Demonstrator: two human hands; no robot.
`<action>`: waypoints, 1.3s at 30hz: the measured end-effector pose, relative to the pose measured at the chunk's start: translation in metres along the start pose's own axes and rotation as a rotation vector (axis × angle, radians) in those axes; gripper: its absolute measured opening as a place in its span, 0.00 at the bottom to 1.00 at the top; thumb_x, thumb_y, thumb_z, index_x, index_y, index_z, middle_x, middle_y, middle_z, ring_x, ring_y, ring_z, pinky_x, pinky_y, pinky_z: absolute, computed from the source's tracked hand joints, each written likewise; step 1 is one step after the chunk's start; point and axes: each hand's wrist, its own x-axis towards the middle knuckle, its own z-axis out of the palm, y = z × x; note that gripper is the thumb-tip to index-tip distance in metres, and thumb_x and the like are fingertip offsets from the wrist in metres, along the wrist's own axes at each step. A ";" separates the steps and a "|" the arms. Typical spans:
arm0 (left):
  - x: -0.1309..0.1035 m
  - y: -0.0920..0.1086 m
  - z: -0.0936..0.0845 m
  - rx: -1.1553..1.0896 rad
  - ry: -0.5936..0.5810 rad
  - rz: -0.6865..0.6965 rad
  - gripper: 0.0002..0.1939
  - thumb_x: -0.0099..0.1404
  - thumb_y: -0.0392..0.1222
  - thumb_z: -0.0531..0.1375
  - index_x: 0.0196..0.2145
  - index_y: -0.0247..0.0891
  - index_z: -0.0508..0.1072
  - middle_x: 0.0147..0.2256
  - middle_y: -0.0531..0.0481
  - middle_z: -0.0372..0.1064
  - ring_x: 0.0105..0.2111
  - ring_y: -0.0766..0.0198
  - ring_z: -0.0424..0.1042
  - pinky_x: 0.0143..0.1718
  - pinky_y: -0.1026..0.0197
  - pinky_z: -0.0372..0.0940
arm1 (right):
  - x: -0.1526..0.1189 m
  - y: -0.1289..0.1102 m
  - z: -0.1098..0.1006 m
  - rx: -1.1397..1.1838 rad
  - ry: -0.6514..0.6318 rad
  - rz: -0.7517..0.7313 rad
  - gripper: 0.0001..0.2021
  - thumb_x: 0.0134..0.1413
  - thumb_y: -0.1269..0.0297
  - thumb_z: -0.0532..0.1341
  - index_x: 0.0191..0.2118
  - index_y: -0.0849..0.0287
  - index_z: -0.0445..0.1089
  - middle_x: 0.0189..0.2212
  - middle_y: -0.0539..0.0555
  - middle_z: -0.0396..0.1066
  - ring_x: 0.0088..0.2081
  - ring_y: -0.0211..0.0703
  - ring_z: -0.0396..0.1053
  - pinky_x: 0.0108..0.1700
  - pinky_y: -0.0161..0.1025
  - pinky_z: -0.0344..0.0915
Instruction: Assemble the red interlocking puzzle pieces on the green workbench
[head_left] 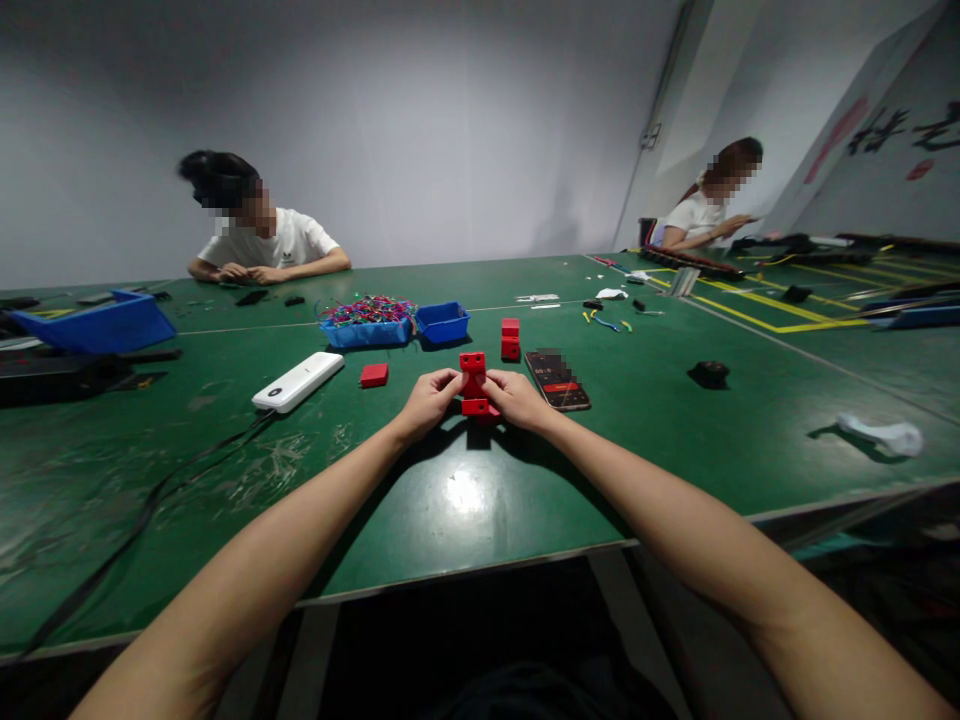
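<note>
My left hand [433, 399] and my right hand [516, 397] meet over the green table, both closed on a red block-shaped piece [473, 384] with small dark holes. The left fingers pinch its left side and the right fingers its right side. Part of the piece is hidden behind the fingertips. Just beyond, a red block [510, 341] with a dark hole stands upright. A flat red block [374, 375] lies to the left of my left hand. Close to my right hand rests a phone [559, 380] with its screen lit.
A blue bin of colourful wires [367, 330] sits beside a smaller blue bin [443, 324]. On the left lies a white power bank [300, 382] with a black strap. Pliers [606, 322] and a black object [709, 374] are to the right. Two people sit across the table.
</note>
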 end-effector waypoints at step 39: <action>0.016 -0.011 -0.006 -0.390 0.342 -0.300 0.08 0.60 0.40 0.60 0.27 0.34 0.67 0.21 0.55 0.67 0.19 0.72 0.65 0.24 0.68 0.60 | -0.001 0.003 -0.001 -0.178 0.231 -0.178 0.21 0.56 0.57 0.60 0.53 0.57 0.61 0.48 0.60 0.61 0.49 0.48 0.63 0.55 0.45 0.59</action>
